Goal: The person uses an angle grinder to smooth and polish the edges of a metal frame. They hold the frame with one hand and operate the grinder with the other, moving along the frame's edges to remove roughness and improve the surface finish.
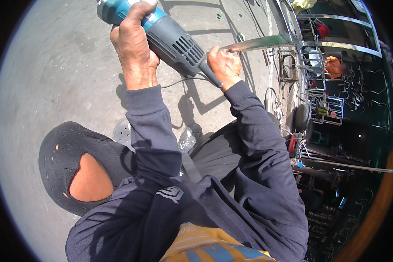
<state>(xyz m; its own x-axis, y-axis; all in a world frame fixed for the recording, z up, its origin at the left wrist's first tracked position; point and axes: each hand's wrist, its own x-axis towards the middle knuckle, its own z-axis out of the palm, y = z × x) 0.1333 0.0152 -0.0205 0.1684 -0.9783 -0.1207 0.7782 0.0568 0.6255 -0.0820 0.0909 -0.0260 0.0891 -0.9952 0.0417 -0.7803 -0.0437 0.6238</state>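
Note:
An angle grinder with a teal front and a dark grey vented body slants across the upper middle. My left hand is wrapped around its front part, thumb over the teal housing. The grinder's head is cut off by the top edge, so its disc is hidden. My right hand is closed at the near end of a shiny metal bar, which runs off to the right. The grinder's tapered cord sleeve lies against the left side of that hand. A thin power cord curves below the grinder.
My feet in light clogs stand on grey concrete, where frame-shaped shadows fall. A shiny metal frame rises at the upper right. Beyond it are a dark rack with hanging hooks, an orange round thing and long rods.

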